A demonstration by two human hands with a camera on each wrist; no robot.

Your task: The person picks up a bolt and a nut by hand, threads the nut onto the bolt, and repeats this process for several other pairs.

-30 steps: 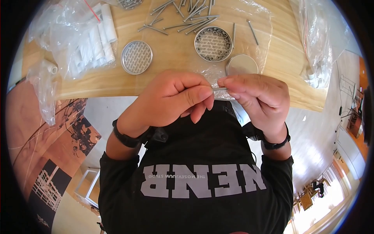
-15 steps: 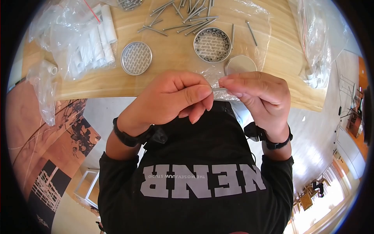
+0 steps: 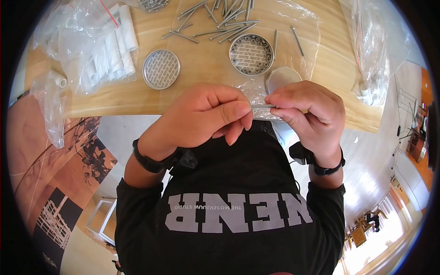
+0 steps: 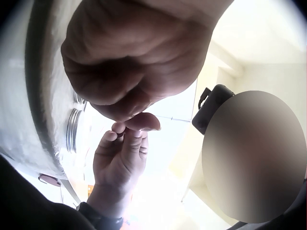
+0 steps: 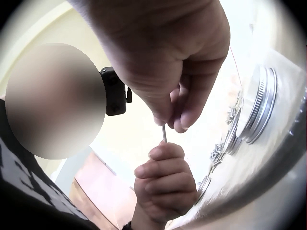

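Observation:
Both hands hold one thin metal bolt (image 3: 262, 106) level between them, just in front of the table edge. My left hand (image 3: 204, 112) grips one end with the thumb laid over curled fingers, so that end is hidden. With thumb and fingertips my right hand (image 3: 311, 117) pinches the other end. In the right wrist view a short bare length of the bolt (image 5: 164, 133) shows between the right fingertips and the left fist. Beyond the hands lies a round tin (image 3: 250, 54) with several small nuts round its inner edge.
Several loose bolts (image 3: 224, 27) lie on a clear plastic sheet (image 3: 302, 23) at the back. A lid (image 3: 161, 68) rests at left, a closed-looking tin (image 3: 282, 79) behind my right hand. Bagged white tubes (image 3: 112, 52) sit far left, another plastic bag (image 3: 371, 50) far right.
My right hand has shifted slightly right, away from the left, and its fingers have changed position. More of the bolt's shank now shows between the hands. The left hand stays in place.

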